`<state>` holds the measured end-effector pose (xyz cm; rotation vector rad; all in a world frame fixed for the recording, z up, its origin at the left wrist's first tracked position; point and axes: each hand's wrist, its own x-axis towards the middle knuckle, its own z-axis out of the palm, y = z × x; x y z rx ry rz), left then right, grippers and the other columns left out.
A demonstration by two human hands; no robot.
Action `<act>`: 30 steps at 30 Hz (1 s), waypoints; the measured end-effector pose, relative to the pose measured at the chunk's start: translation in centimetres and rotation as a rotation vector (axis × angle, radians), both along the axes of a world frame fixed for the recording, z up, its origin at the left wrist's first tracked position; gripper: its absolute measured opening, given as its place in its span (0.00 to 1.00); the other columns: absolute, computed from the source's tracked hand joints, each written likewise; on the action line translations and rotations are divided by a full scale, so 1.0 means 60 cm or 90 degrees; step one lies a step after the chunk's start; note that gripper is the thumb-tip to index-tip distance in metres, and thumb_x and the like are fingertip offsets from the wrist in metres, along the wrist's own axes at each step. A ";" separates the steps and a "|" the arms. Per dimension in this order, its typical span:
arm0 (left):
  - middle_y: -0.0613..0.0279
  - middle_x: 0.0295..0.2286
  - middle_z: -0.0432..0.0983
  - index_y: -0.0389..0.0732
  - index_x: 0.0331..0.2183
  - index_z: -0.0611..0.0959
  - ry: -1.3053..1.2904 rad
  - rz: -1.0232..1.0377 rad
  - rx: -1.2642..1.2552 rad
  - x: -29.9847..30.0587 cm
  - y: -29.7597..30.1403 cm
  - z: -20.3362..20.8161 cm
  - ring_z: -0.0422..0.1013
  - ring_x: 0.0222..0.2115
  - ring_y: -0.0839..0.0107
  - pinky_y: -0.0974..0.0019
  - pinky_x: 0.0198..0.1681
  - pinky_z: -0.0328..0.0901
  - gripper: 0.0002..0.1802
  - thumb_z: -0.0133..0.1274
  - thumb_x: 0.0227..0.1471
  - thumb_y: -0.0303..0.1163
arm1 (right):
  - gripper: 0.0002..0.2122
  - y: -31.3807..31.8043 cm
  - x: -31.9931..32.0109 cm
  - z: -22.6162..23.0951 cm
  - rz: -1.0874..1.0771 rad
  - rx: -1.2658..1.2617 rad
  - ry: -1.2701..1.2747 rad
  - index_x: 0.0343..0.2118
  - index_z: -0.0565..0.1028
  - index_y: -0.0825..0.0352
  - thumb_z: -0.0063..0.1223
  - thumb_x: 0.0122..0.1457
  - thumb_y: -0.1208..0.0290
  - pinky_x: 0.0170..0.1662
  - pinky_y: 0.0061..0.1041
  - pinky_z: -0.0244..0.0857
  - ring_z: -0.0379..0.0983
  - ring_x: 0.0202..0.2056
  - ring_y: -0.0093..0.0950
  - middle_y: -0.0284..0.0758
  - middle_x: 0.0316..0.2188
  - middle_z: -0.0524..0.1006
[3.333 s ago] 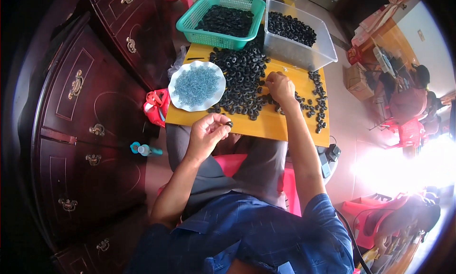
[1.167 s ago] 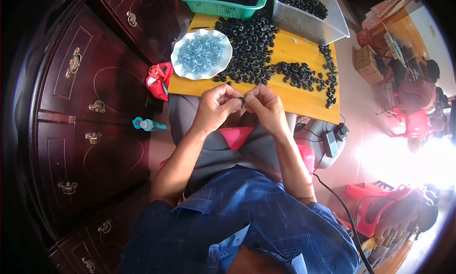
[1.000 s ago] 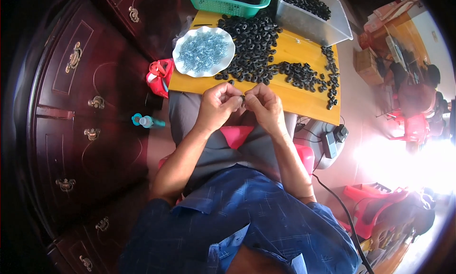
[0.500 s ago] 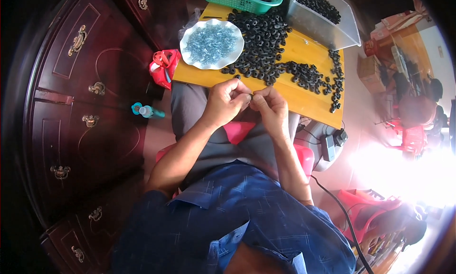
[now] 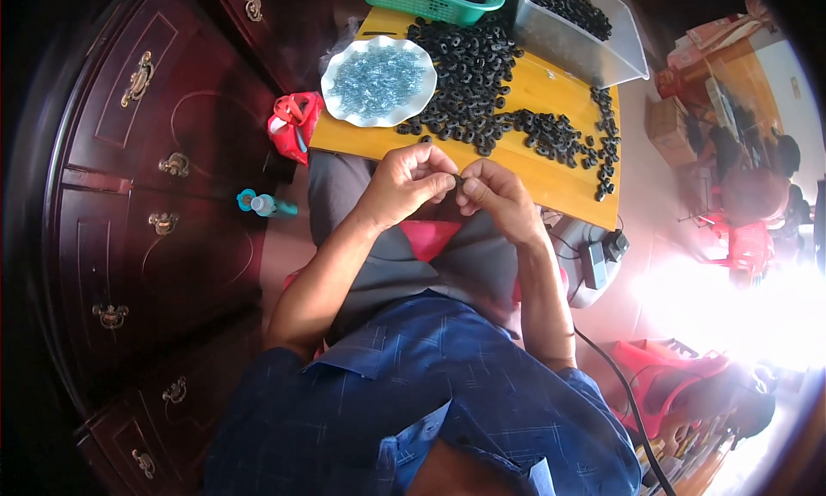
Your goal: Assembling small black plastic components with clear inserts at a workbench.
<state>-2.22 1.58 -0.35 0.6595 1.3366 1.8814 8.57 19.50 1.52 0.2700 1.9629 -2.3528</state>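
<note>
Just off the table's near edge, over my lap, my two hands meet fingertip to fingertip. Between them is a small black part (image 5: 458,181), mostly covered by the fingers. My left hand (image 5: 408,184) pinches it from the left with thumb and forefinger. My right hand (image 5: 502,202) grips its other side, the fingers curled in. Many small black ring-like parts (image 5: 469,83) lie heaped on the yellow table (image 5: 538,179), some trailing off to the right. Left of the heap stands a white scalloped plate (image 5: 331,110) full of small shiny bluish pieces.
At the table's far side are a green basket (image 5: 447,11) and a clear plastic bin (image 5: 572,59), both holding black parts. A red bag (image 5: 292,122) hangs by the left corner. Dark wooden cabinets (image 5: 129,195) line the left. A teal bottle (image 5: 268,205) is below the bag.
My right hand has turned and shifted slightly right and down, its forearm swinging outward. Both hands still meet at the black part. The view has shifted a little.
</note>
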 end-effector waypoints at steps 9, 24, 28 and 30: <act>0.69 0.28 0.75 0.36 0.37 0.78 0.051 -0.013 -0.032 0.005 0.002 0.012 0.72 0.28 0.83 0.77 0.32 0.70 0.06 0.55 0.58 0.26 | 0.11 0.025 -0.002 0.005 0.107 0.144 0.041 0.32 0.71 0.67 0.48 0.67 0.65 0.30 0.18 0.62 0.66 0.26 0.16 0.26 0.22 0.71; 0.70 0.26 0.76 0.36 0.33 0.80 0.042 -0.016 -0.054 0.006 0.006 -0.005 0.71 0.24 0.84 0.78 0.28 0.69 0.03 0.58 0.54 0.22 | 0.10 0.006 0.007 0.025 0.036 0.296 0.012 0.26 0.73 0.68 0.56 0.61 0.68 0.23 0.18 0.58 0.64 0.20 0.14 0.26 0.16 0.71; 0.71 0.25 0.76 0.36 0.32 0.80 0.043 -0.016 -0.035 0.006 0.009 -0.012 0.70 0.23 0.84 0.78 0.27 0.67 0.03 0.57 0.52 0.21 | 0.10 0.003 0.007 0.031 0.043 0.374 0.051 0.26 0.73 0.66 0.56 0.62 0.68 0.21 0.18 0.56 0.63 0.18 0.13 0.24 0.15 0.69; 0.70 0.25 0.76 0.36 0.32 0.80 0.050 -0.024 -0.035 0.007 0.010 -0.013 0.70 0.23 0.84 0.78 0.26 0.67 0.03 0.57 0.52 0.21 | 0.10 0.003 0.008 0.027 0.042 0.388 0.070 0.26 0.73 0.67 0.57 0.62 0.68 0.21 0.17 0.56 0.62 0.18 0.13 0.24 0.14 0.68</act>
